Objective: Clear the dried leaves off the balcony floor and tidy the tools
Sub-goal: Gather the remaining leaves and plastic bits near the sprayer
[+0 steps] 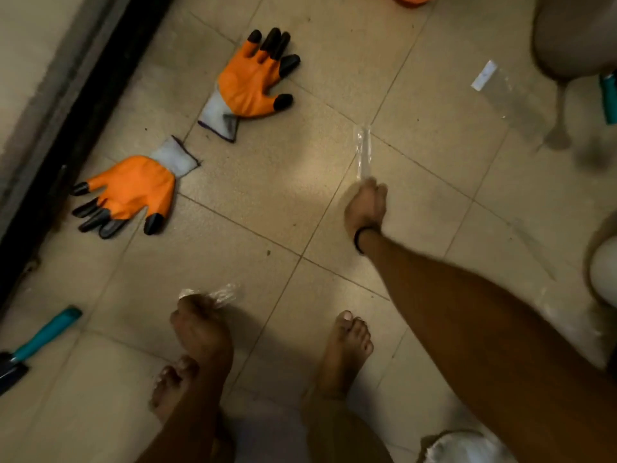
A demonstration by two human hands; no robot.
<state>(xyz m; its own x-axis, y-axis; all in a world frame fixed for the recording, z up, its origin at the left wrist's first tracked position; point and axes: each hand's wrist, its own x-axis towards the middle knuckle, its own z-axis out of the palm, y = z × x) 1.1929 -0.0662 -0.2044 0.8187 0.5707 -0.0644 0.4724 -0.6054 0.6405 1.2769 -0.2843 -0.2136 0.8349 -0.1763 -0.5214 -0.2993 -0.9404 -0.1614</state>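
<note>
My right hand [365, 205] reaches down to the tan tiled floor [434, 182]. Its fingers are curled tight round one end of a long thin strip of clear plastic [364, 150]. The rest of the strip pokes out past my fingertips. My left hand [200, 324] has its fingers bunched round a scrunched bit of clear plastic [218, 292], but that part is blurry.

Two orange rubber gloves with black claw tips and grey cuffs lie flat on the floor, left of my right fingers. The first orange glove [248, 85] is up ahead, and the second orange glove [133, 190] is further left. A teal-handled garden tool [43, 335] lies well left of my left fingers. A flat clear bag with a white label [494, 86] lies ahead and right of my right fingers.
</note>
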